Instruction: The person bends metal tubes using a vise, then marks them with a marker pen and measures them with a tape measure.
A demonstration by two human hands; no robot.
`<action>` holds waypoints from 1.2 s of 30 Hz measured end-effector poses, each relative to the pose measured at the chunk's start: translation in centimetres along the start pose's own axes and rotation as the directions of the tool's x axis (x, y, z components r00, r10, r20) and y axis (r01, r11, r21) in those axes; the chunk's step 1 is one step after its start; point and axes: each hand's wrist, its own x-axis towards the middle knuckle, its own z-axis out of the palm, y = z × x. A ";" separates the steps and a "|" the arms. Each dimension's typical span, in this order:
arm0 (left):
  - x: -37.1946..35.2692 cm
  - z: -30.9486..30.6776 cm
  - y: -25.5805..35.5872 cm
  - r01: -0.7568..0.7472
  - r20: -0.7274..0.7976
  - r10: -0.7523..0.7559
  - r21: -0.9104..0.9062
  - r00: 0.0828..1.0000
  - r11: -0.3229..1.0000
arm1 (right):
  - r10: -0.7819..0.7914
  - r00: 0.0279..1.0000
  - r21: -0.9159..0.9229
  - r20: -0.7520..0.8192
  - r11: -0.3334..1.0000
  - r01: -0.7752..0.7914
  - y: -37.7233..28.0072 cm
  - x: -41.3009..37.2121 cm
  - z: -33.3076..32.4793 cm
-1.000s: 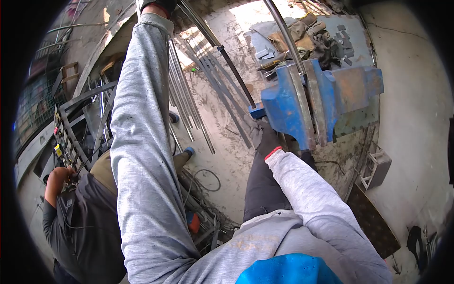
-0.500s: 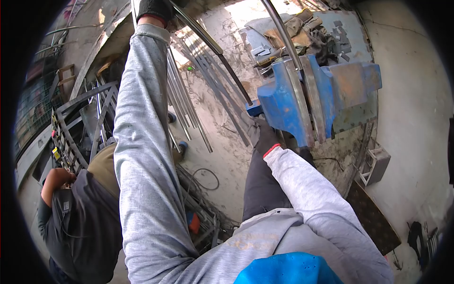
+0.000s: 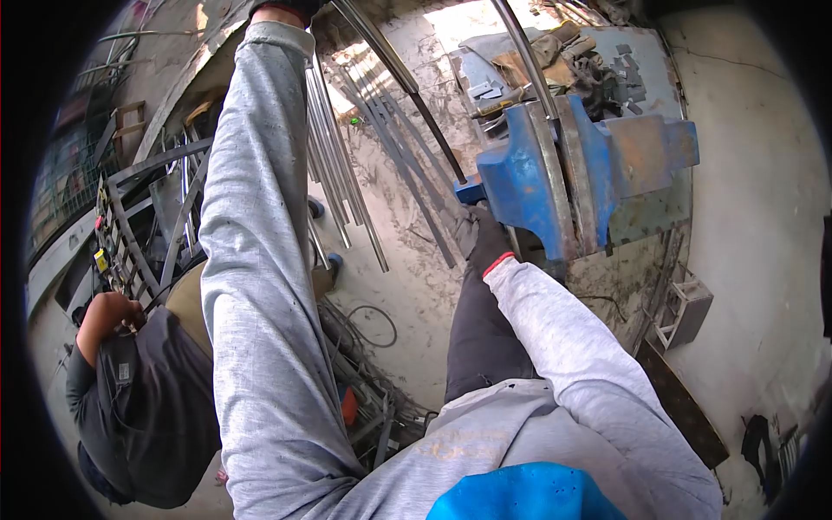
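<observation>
The blue cast-iron bench vise (image 3: 529, 186) is mounted at the left edge of the grey metal desk (image 3: 650, 69), right of centre in the scene. A bright round steel tube (image 3: 524, 56) is clamped between its jaws and extends past the far edge of view. A long bar (image 3: 407, 87), bright at its far part and dark nearer the vise, runs from the vise's left end away and leftward to the gloved left hand (image 3: 282, 7). Only the edge of that glove is shown, so its grip cannot be told. The right hand (image 3: 487, 243), in a dark glove with a red cuff, is placed against the near left underside of the vise; whether it is closed on anything cannot be told. The hands are held well apart. Bright steel rods (image 3: 342, 173) are laid on the concrete floor (image 3: 416, 295) to the left. At the near left, another person in a dark top (image 3: 147, 407) is positioned beside a grey metal grille (image 3: 130, 234).
</observation>
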 end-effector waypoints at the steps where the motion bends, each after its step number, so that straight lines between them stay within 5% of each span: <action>1: 0.8 -1.0 -0.3 0.014 0.121 -0.013 -0.008 0.993 1.000 | -0.029 1.000 -0.022 0.011 0.999 0.029 0.0 -0.3 0.2; 2: 0.7 -1.1 -0.6 0.030 0.243 -0.026 -0.014 0.970 0.999 | -0.059 0.998 -0.042 0.023 0.997 0.060 -0.1 -0.6 0.5; 4: 0.9 -0.6 -1.4 0.005 0.157 -0.004 -0.006 0.988 1.000 | -0.054 0.998 -0.044 -0.016 0.998 0.054 -0.2 -1.2 1.3; 6: 1.8 -0.8 -2.0 0.016 -0.198 0.007 0.114 0.980 0.993 | -0.046 0.998 -0.047 -0.048 0.998 0.044 -0.2 -0.9 0.9; 11: 3.1 -3.1 -2.8 0.124 -0.359 -0.059 0.161 0.931 0.979 | -0.088 0.996 -0.067 0.027 0.994 0.090 0.0 -0.6 0.3; 15: 1.3 -2.3 -2.1 0.079 -0.145 -0.072 0.043 0.987 0.996 | -0.099 0.995 -0.146 0.002 0.984 0.098 -0.5 -1.7 1.1; 16: 0.7 -1.8 -1.5 0.129 0.046 -0.130 0.020 0.990 0.991 | -0.122 0.992 -0.170 0.021 0.978 0.124 -0.4 -2.3 1.7; 19: -1.1 0.3 -1.8 0.095 -0.136 -0.089 0.035 0.987 0.995 | -0.127 0.990 -0.340 0.067 0.930 0.142 -0.4 -0.7 -0.7; 22: -0.6 0.4 -1.9 0.074 -0.096 -0.070 0.042 0.993 0.996 | -0.109 0.986 -0.762 0.128 0.625 0.168 -1.0 -3.5 -1.5; 23: -0.4 0.7 -1.8 0.051 -0.075 -0.048 0.037 0.996 0.998 | -0.180 0.939 -0.934 0.295 0.151 0.322 -2.2 -7.8 0.5; 24: -0.3 0.6 -1.8 0.033 -0.059 -0.031 0.030 0.998 0.999 | -0.055 0.917 -0.918 0.396 -0.028 0.395 -3.9 -12.0 2.5; 25: 2.0 -2.6 -1.5 0.133 0.290 -0.112 -0.053 0.950 0.990 | -0.075 0.784 -0.785 0.617 -0.138 0.604 -5.8 -14.9 3.6; 26: 1.6 -2.3 -1.6 0.135 0.290 -0.111 -0.061 0.950 0.989 | -0.089 0.521 -0.464 0.849 -0.597 0.654 -8.5 -16.8 5.0; 27: 1.1 -1.4 -1.5 0.067 0.111 -0.063 -0.037 0.992 0.997 | -0.062 0.378 -0.292 0.924 -0.754 0.589 -11.4 -16.8 5.2; 28: 0.6 -0.5 -1.5 0.006 -0.067 -0.007 -0.006 0.998 1.000 | -0.163 0.363 -0.318 0.918 -0.848 0.423 -13.2 -16.7 6.5; 30: 0.8 -0.8 -1.9 0.062 0.030 -0.060 -0.096 0.998 0.993 | -0.247 0.312 -0.326 0.917 -0.916 0.234 -16.0 -15.6 8.3; 32: 1.1 -0.9 -2.0 0.040 -0.064 -0.042 -0.029 0.997 0.999 | -0.306 0.567 -0.389 0.765 -0.921 0.027 -16.8 -13.8 8.8; 36: 0.8 -0.6 -2.4 -0.024 -0.112 0.025 0.004 0.993 1.000 | -0.310 0.594 -0.402 0.742 -0.915 0.023 -17.1 -13.6 8.8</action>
